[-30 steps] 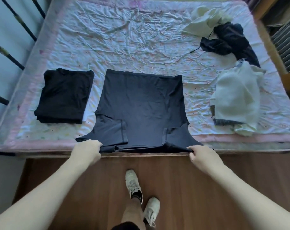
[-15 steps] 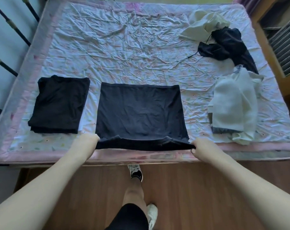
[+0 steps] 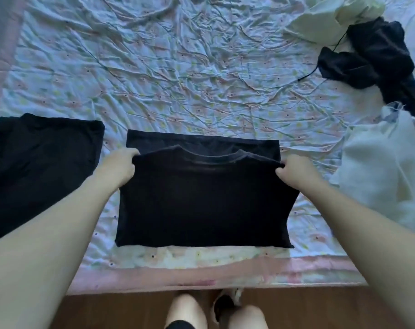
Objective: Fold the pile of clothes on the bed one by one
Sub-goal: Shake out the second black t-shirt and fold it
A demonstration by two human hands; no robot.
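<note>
1. Black shirt [image 3: 201,200] spread near the front edge of the bed [image 3: 201,276], collar half doubled over toward the far side.
2. Left hand [image 3: 117,168] clenched on the left end of the shirt's folded-over edge.
3. Right hand [image 3: 296,172] pinching the right end of that same edge.
4. Folded black garment [image 3: 43,172] flat by the bed's left edge, just beside the shirt, not touching.
5. White garment [image 3: 382,176] bunched at the right edge.
6. Crumpled black garment [image 3: 372,58] and pale garment [image 3: 320,22] piled near the far right corner.
</note>
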